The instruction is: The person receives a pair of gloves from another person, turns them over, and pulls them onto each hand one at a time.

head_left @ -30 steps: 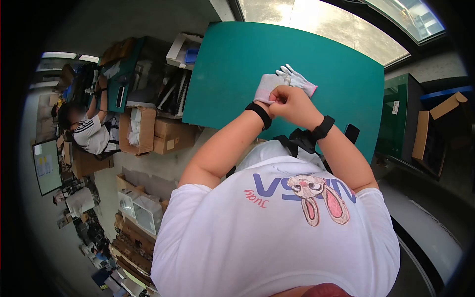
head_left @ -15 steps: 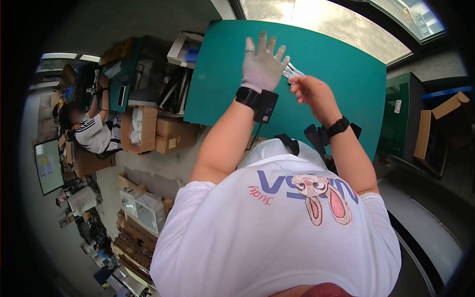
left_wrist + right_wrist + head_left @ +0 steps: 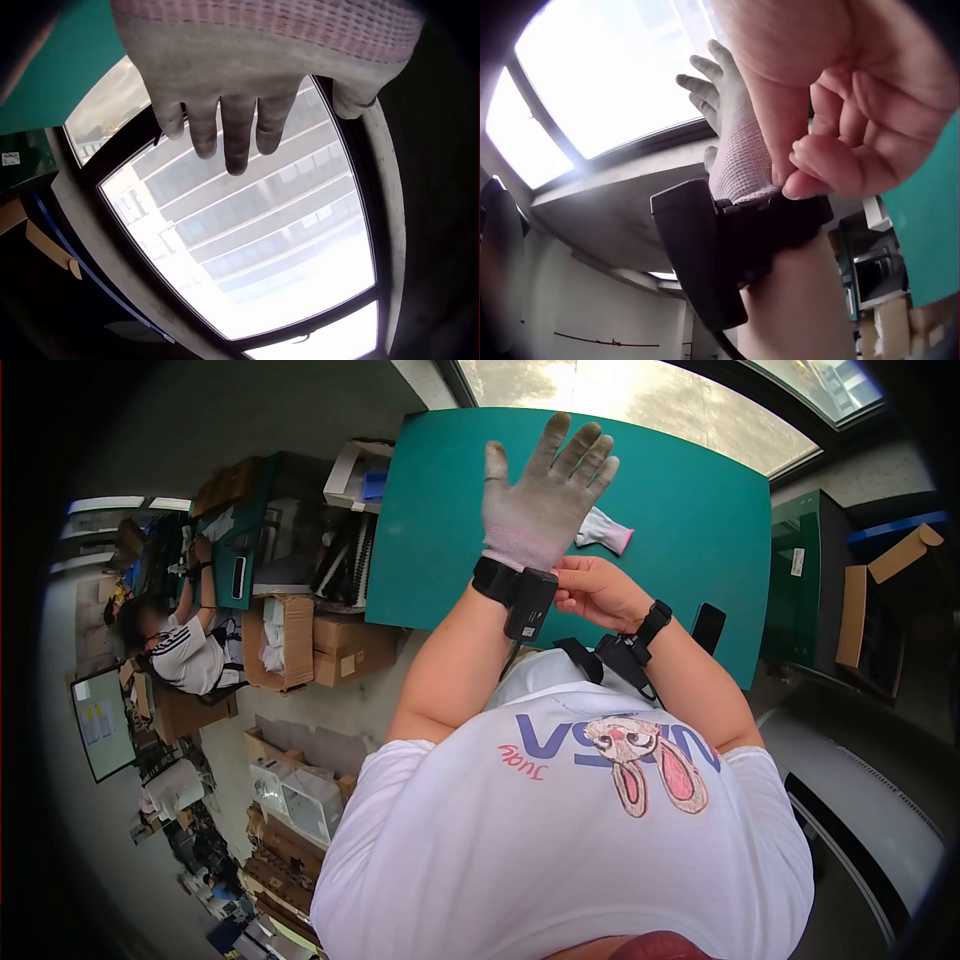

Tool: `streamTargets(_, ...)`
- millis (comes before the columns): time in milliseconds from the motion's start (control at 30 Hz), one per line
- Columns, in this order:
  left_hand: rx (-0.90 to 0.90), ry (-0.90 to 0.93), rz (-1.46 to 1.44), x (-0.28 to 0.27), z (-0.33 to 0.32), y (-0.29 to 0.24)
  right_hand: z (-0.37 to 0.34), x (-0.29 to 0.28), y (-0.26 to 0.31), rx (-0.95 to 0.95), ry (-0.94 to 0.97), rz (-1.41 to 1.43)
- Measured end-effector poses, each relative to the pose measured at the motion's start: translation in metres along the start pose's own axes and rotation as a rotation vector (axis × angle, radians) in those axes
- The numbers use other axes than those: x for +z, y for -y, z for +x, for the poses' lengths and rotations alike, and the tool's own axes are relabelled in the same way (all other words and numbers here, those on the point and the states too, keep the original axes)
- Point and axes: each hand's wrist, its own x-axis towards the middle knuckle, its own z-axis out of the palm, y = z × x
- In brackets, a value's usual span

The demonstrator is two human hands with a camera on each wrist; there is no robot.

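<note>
One glove [image 3: 232, 60] covers the spread left hand [image 3: 543, 498], another glove [image 3: 604, 532] lies on the table [image 3: 700, 510]; the right hand [image 3: 605, 592] pinches the cuff [image 3: 741, 161], which could bunch if tugged against the black strap [image 3: 784, 229].

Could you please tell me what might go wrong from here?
The right hand pinches the knit glove cuff on the gloved left hand, close beside the black wrist strap; a tug might shift that strap. The cable below the wrist camera could also get snagged.
</note>
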Motion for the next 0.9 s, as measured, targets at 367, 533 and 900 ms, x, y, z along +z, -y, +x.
streamTargets(367,0.253,0.082,0.449,-0.026,0.005,-0.006,0.014,-0.009,-0.007,0.206,0.023,-0.068)
streamTargets(533,0.216,0.074,0.555,-0.026,-0.010,-0.015,0.021,-0.054,0.012,-0.003,-0.242,-0.430)
streamTargets(900,-0.185,-0.433,1.566,-0.106,-0.061,-0.037,0.091,-0.254,-0.013,-0.142,-0.974,-1.181)
